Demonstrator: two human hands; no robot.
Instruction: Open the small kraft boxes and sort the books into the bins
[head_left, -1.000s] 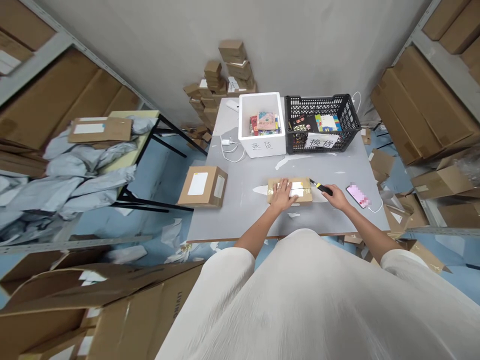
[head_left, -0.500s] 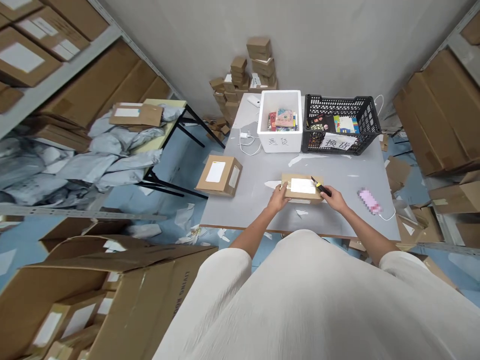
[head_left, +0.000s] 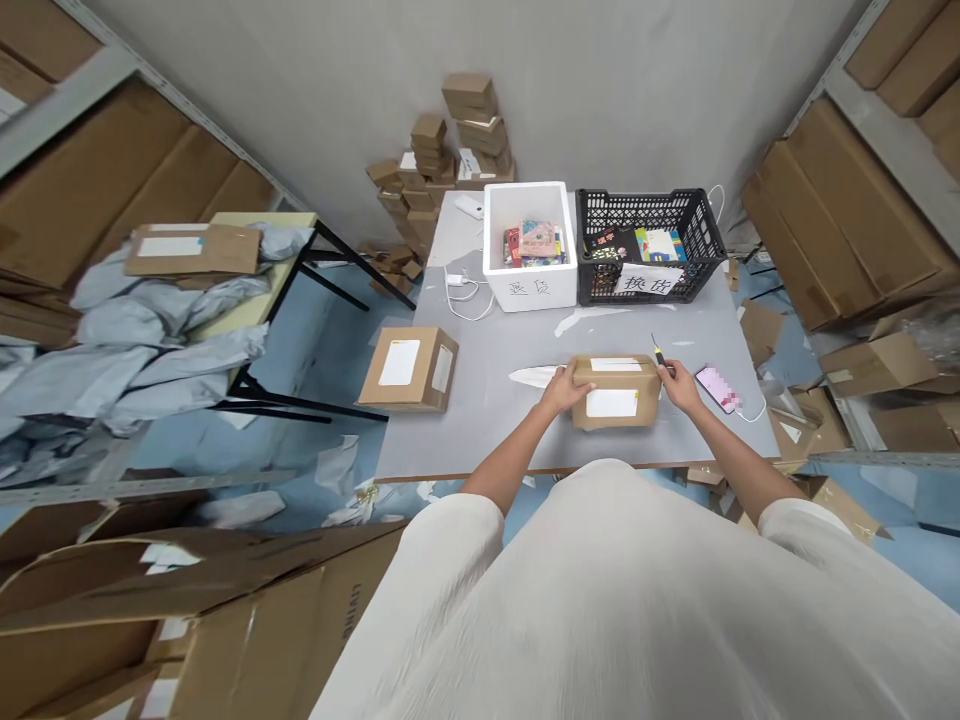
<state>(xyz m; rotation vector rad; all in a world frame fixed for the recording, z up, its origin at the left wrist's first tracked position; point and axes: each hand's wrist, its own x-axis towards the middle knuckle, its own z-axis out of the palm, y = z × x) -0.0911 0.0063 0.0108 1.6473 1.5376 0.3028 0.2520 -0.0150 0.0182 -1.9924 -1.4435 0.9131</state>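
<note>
A small cardboard box [head_left: 612, 400] with white labels on two faces stands near the table's front edge, one labelled side turned toward me. My left hand [head_left: 565, 389] grips its left end, fingers over the top edge and thumb on the near face. At the right end, my right hand [head_left: 680, 386] holds a black and yellow utility knife [head_left: 658, 354], its blade pointing up and away. The fingers of that hand rest against the box corner. Beside it on the table lies a pink phone [head_left: 718, 389] with a white cable.
A white foam bin [head_left: 530, 290] and a black plastic crate [head_left: 651, 284], both holding books or packets, stand at the back of the grey table [head_left: 480, 430]. Another labelled box [head_left: 405, 368] sits at the left edge. Grey parcels [head_left: 161, 320] cover a side table.
The box has been tipped, so a labelled side now faces me and a narrower label shows on top. The knife has swung off the box to point away. My view has shifted right.
</note>
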